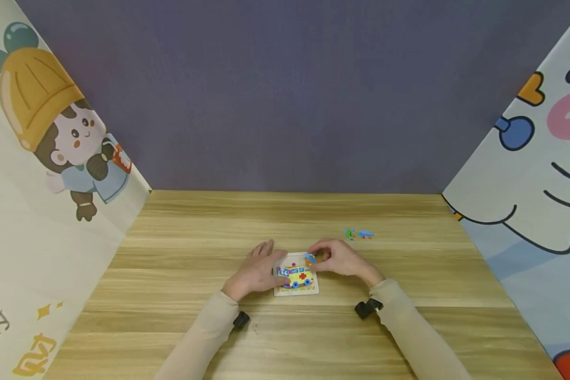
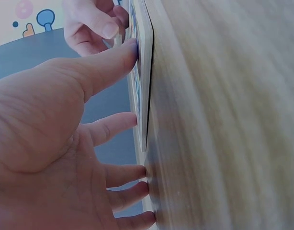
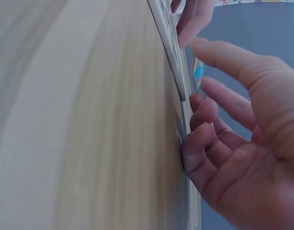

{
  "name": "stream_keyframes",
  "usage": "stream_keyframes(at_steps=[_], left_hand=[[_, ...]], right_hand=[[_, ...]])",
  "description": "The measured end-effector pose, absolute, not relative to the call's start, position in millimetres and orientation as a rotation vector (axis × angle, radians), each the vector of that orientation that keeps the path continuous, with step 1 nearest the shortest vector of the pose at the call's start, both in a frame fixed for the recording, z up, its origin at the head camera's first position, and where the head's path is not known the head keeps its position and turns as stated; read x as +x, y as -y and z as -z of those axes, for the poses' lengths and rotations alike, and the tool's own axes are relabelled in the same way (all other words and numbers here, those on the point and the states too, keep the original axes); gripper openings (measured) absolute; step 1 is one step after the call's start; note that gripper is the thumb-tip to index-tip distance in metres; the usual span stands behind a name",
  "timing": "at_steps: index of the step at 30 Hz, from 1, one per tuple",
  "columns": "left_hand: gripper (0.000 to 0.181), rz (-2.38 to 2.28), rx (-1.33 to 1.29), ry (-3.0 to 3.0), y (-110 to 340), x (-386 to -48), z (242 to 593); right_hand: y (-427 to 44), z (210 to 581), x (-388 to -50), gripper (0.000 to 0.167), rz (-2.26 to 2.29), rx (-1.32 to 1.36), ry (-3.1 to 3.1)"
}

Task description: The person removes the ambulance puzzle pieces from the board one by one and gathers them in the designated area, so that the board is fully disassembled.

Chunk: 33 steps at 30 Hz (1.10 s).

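A small square puzzle board (image 1: 296, 291) with a yellow ambulance picture lies on the wooden table. The left hand (image 1: 258, 269) rests at its left side, fingers spread, thumb on the picture; in the left wrist view that hand (image 2: 65, 120) touches the board's edge (image 2: 146, 86). Over the board's upper right corner, the right hand (image 1: 340, 257) pinches a blue and orange puzzle piece (image 1: 310, 259) between thumb and index finger. The right wrist view shows this piece (image 3: 198, 74) at the fingertips of the right hand (image 3: 252, 115), its other fingers curled near the table.
Several loose puzzle pieces (image 1: 366, 234) in blue and green lie on the table (image 1: 209, 221) behind and to the right of the board. A dark wall (image 1: 294, 105) stands at the back, with cartoon-printed panels on both sides.
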<state>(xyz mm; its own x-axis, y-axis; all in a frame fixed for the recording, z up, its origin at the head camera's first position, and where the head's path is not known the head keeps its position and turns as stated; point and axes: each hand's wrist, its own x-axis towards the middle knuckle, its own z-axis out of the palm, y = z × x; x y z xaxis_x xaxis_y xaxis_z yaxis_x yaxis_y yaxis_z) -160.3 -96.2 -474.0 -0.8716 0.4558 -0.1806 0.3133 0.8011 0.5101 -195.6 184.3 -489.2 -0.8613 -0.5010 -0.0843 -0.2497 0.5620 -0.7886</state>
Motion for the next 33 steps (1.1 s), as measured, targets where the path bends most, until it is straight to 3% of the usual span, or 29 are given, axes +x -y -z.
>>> stream_keyframes(at_steps=[33], left_hand=[[0.073, -0.714, 0.584, -2.681, 97.7, -159.7, 471.8]], right_hand=[[-262.3, 492.7, -201.2, 0.044, 1.300, -0.467, -2.627]])
